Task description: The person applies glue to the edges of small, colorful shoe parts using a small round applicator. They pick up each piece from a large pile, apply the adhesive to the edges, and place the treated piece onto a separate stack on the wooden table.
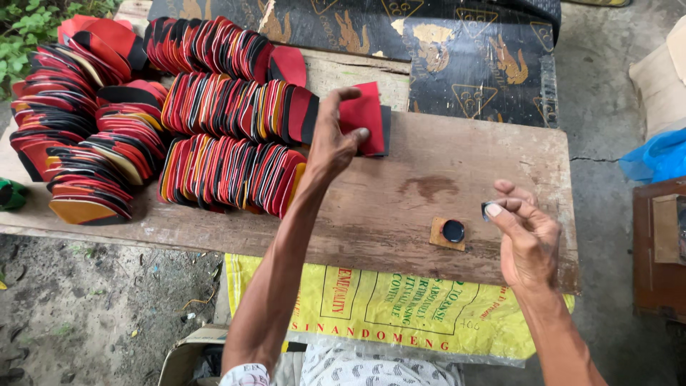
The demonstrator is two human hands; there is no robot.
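My left hand (333,140) reaches over the wooden board (429,179) and grips a flat red-and-black shoe insole piece (366,114) at the end of the middle row. My right hand (527,239) hovers near the board's right side, pinching a small dark round piece (486,211) between thumb and fingertips. A dark round disc (453,231) rests on a small tan square pad (436,236) just left of that hand.
Several rows of stacked red, black and yellow insole pieces (229,171) fill the board's left half. A black printed sheet (464,57) lies behind. A yellow sack (386,307) hangs below the board; a blue bag (661,154) and a brown box (657,243) sit right.
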